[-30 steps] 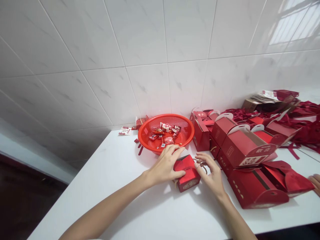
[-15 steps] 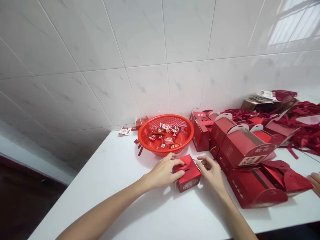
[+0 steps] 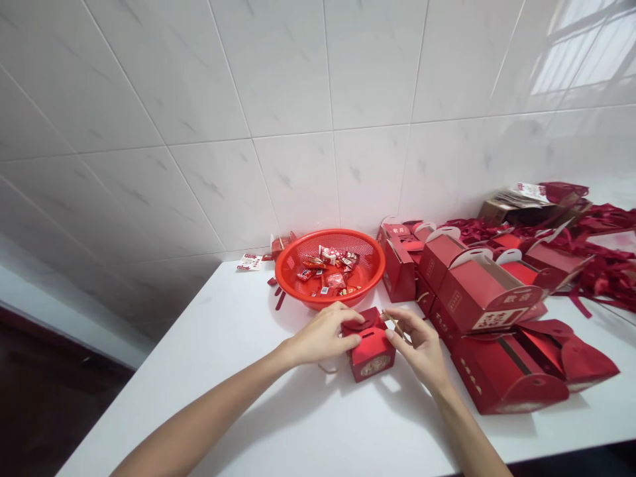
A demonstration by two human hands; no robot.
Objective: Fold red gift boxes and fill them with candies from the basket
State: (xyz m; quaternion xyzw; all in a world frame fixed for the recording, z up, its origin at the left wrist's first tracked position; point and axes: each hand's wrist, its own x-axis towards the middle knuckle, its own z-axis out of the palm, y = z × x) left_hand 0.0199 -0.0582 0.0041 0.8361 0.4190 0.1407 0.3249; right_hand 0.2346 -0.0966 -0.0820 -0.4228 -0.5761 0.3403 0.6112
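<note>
A small red gift box (image 3: 373, 356) with a gold design on its front stands on the white table before me. My left hand (image 3: 325, 336) grips its left side, fingers behind the top flap and thumb in front. The top flaps stand slightly apart. At the box's upper right corner, my right hand (image 3: 417, 343) pinches a thin brownish cord (image 3: 396, 326) between thumb and fingers. A pale loop of cord (image 3: 326, 369) shows below my left hand, at the box's left side.
Behind the box stands a red plastic basket (image 3: 293, 291) with several wrapped sweets (image 3: 334, 281). To the right, red cartons (image 3: 489, 291) are stacked, with dark red ribbons (image 3: 609, 225) beyond. A printed card (image 3: 249, 262) lies by the tiled wall (image 3: 293, 172).
The top flaps of the box have parted. My right fingers have risen to its upper corner with the cord showing between them. Another person's hand has left the right edge.
</note>
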